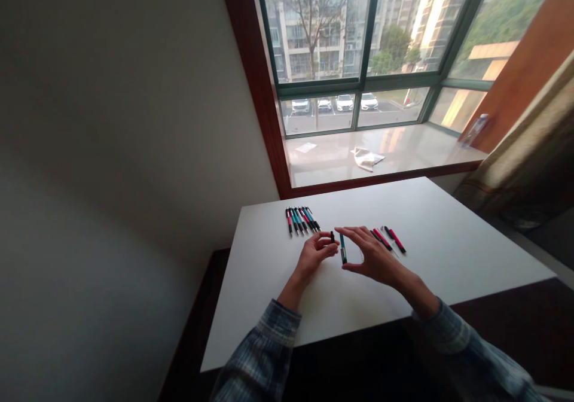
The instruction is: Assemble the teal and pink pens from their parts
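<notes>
My left hand pinches a small black pen part between thumb and fingertips. Close beside it, my right hand holds a teal pen barrel with a black lower end, gripped lengthwise between the thumb below and the index finger above. The barrel stands nearly upright, apart from the black part. Beyond my left hand lies a row of several pens in red, teal and black. Past my right hand are red and black pen parts, some partly hidden by its fingers.
The white table meets a wall on the left. Behind it, a window sill carries a crumpled white cloth or tissue, a flat paper piece and a clear bottle. A curtain hangs at the right.
</notes>
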`<state>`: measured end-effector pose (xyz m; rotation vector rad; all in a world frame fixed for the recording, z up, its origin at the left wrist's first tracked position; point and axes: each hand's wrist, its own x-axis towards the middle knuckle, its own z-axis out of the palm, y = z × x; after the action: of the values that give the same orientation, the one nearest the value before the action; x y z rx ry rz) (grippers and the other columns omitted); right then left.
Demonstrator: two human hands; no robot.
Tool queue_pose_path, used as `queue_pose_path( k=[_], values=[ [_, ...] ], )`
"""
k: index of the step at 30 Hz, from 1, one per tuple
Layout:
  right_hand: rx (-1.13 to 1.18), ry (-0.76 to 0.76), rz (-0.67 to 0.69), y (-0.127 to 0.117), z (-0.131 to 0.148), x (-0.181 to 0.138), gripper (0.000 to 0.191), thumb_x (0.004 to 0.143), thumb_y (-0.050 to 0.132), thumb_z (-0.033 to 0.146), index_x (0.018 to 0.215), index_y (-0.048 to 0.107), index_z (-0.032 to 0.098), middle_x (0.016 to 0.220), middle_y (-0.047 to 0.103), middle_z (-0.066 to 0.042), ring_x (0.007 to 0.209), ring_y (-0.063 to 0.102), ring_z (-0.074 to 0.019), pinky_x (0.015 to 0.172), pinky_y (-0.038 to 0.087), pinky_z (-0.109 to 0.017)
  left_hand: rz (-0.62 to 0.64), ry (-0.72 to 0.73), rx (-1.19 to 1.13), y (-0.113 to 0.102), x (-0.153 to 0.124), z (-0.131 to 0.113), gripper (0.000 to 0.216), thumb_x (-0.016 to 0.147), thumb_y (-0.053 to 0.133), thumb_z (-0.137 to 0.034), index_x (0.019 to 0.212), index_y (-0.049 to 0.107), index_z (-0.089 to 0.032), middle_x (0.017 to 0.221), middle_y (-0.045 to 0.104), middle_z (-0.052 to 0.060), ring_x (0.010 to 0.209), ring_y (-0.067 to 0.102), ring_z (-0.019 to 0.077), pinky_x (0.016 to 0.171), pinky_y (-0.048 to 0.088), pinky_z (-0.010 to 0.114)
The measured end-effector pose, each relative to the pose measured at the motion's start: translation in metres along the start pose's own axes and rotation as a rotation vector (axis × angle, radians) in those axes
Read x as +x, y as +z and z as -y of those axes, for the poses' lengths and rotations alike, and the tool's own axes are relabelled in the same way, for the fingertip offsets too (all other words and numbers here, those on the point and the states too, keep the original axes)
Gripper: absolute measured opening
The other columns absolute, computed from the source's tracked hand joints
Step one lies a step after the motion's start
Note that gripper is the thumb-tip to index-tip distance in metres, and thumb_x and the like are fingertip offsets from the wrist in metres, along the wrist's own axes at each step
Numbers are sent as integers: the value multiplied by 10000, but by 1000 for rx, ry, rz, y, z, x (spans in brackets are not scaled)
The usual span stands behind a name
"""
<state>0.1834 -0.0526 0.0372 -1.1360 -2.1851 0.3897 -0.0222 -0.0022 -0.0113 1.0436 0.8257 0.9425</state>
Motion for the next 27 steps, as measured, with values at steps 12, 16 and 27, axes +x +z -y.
queue_pose_path(
  k=[12,16,27],
  values=[
    [16,63,-86,4,-15,-8,781,808,826,346,1498,460,328,1368,629,-97,1202,599,-322,1015,519,-509,-2,40,40,0,1,0,475,680,902,-384,1039,691,-156,956,755,93,897,701,216,858,531,366],
    [-76,239,-164,-6,-52,-26,267,911,708,379,1149,697,258,976,731,-78,948,660,-287,867,530,-452,-92,71,-1,-3,5,1,469,659,910,-379,1023,722,-150,1007,750,97,916,698,211,876,537,363],
    [-36,347,-108,10,-81,-28,199,903,625,385,884,749,230,826,739,-35,742,659,-218,753,520,-378,-120,101,-13,-7,8,4,444,638,915,-364,1002,765,-159,992,754,86,875,679,187,842,525,334]
  ],
)
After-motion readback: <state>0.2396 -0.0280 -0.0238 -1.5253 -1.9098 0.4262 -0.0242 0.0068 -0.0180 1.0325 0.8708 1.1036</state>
